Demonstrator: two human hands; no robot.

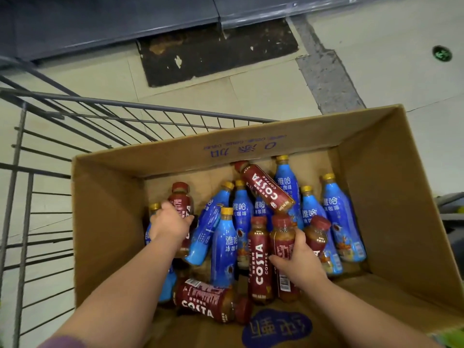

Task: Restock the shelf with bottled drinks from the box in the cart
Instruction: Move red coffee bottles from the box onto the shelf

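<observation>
An open cardboard box (113, 222) sits in a wire cart (50, 136) and holds several blue iced-coffee bottles (224, 244) and dark red Costa coffee bottles (259, 262), some upright, some lying down. My left hand (170, 222) is inside the box at the left, closed around an upright red Costa bottle (179, 197). My right hand (298, 257) grips another upright red Costa bottle (282, 234) near the middle. One red bottle (263, 188) lies tilted on top of the blue ones. Another red bottle (211, 301) lies flat at the front.
The dark base of the shelf unit (125, 26) runs across the top of the view, beyond a strip of tiled floor (376, 59). A dark worn patch (216, 54) marks the floor in front of it. The cart's wire side stands at the left.
</observation>
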